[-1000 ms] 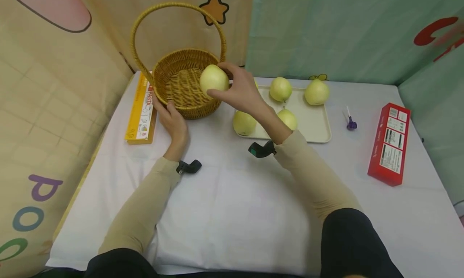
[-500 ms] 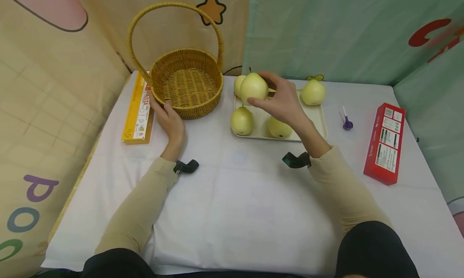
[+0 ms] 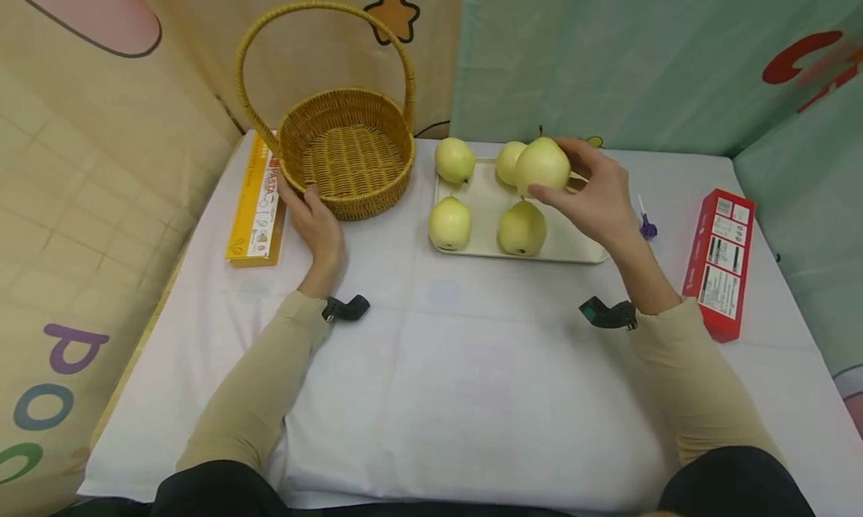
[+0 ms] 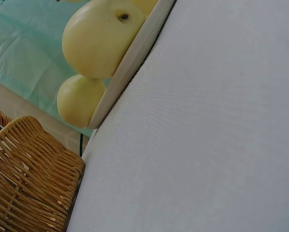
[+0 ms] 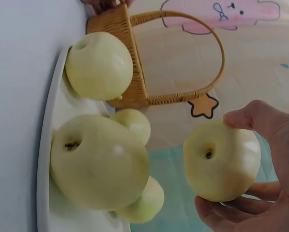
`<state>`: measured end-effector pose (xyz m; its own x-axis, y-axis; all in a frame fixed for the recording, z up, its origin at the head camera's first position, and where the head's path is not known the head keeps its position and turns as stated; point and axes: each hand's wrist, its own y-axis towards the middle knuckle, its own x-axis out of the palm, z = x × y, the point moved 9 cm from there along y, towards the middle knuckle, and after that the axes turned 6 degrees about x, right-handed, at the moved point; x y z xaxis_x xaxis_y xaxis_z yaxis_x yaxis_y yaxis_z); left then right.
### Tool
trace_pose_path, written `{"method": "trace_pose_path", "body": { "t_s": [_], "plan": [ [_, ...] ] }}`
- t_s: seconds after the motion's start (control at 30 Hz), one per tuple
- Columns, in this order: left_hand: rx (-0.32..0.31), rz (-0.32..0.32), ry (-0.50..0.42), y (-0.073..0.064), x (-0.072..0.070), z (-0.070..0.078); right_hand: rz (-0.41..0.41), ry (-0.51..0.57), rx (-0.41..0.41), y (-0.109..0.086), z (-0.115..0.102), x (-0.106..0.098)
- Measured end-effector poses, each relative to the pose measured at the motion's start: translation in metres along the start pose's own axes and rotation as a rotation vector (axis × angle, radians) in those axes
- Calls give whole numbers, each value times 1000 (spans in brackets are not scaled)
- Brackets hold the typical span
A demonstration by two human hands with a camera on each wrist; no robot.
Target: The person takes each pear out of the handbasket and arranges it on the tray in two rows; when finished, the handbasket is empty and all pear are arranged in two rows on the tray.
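Note:
My right hand grips a pale yellow-green pear between thumb and fingers, held up over the right part of a cream tray. In the right wrist view this pear shows its blossom end. Several more pears sit on the tray, among them a front left pear and a front middle pear. The tray's back right corner is hidden behind my right hand. My left hand holds the lower left side of a woven basket with a tall hoop handle, thumb at its front rim.
Left of the basket lies a yellow pasta box. A purple lollipop is to the right of the tray, and farther right lies a red box, partly behind the right forearm. Printed curtains stand along the table's back edge.
My right hand has carried the pear from over the basket's right rim rightward, across the tray to its right part. My left hand has stayed at the basket.

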<state>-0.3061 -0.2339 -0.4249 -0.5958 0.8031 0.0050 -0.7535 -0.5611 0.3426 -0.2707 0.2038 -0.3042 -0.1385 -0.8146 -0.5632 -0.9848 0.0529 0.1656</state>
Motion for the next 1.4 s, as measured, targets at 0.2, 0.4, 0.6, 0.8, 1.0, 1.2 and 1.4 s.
{"method": "trace_pose_path", "body": {
  "t_s": [0.2, 0.4, 0.6, 0.8, 1.0, 1.2, 1.4],
  "plan": [
    [0, -5, -4, 1, -1, -2, 31, -43, 42, -10, 22, -20],
    [-6, -2, 6, 1, -1, -1, 23, -119, 82, -23, 46, -31],
    [-6, 9, 15, 2, -2, -1, -21, -162, 123, -35, 67, -31],
    [-18, 2, 25, 2, -2, -2, -40, -175, 138, -45, 86, -30],
    [-44, -1, 5, 1, 1, 0, -86, -199, 163, -51, 102, -26],
    [-37, 3, -24, -1, 2, 4, -77, -248, 159, -54, 107, -23],
    [0, -1, 8, 1, -1, 1, -10, -274, 167, -56, 108, -23]
  ]
}}
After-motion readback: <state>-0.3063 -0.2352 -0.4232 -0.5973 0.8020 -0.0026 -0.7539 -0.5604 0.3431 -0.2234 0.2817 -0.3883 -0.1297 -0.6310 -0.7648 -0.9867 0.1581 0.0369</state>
